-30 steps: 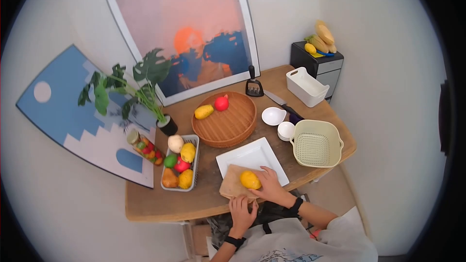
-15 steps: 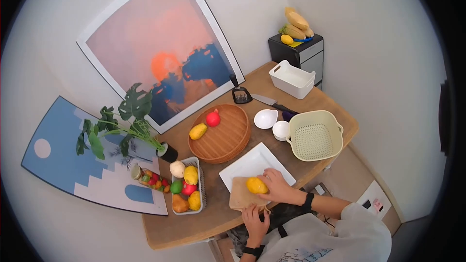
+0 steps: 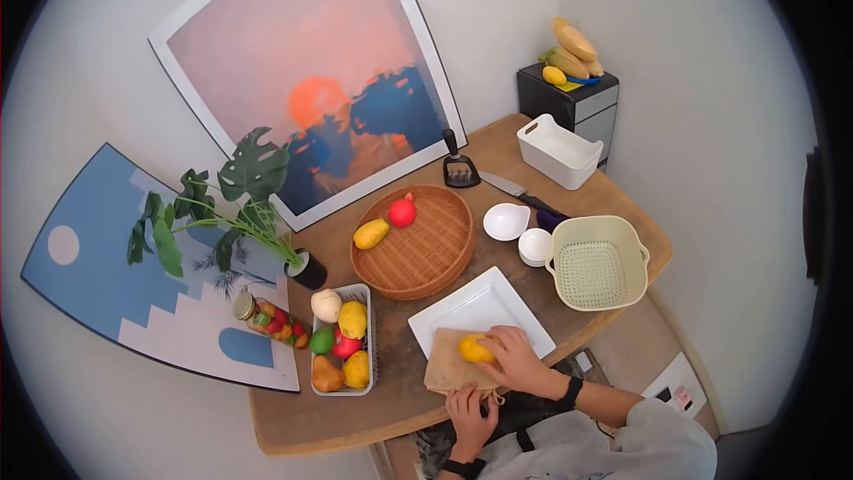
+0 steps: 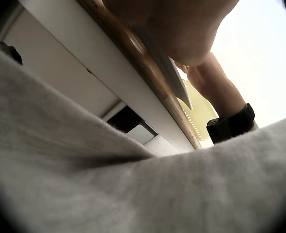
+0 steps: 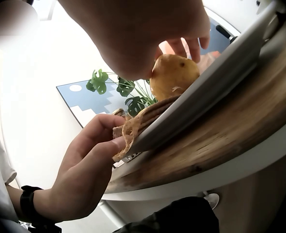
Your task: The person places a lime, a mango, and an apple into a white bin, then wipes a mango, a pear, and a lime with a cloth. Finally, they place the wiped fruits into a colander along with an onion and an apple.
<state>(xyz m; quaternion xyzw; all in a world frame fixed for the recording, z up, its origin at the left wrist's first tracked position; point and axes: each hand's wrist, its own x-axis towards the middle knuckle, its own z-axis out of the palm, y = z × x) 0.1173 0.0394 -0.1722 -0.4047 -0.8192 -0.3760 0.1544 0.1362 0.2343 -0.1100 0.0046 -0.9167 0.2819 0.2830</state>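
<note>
A yellow fruit (image 3: 474, 349) lies on a folded tan cloth bag (image 3: 448, 371), which overlaps the near corner of a white square plate (image 3: 475, 295). My right hand (image 3: 526, 366) holds the fruit from its right side, with the fingers curved over it; the right wrist view shows the fruit's rounded side and a dark spot. At the near edge of the bag, my left hand (image 3: 471, 416) pinches the layered, frayed cloth between thumb and fingers. A thin drawstring hangs by these fingers. In the left wrist view a grey shirt fills the foreground, and the fruit is hidden.
Left of the plate stands a grey basket (image 3: 314, 377) of several fruits, beside a jar (image 3: 275, 320). A round wicker tray (image 3: 422, 253) lies behind. Small white bowls (image 3: 506, 221), a green colander (image 3: 593, 276), a knife (image 3: 505, 184) and a white bin (image 3: 558, 153) occupy the right side.
The head view has swung and tilted. My right fingers now cover more of the yellow fruit. My left hand keeps its place at the bag's near edge.
</note>
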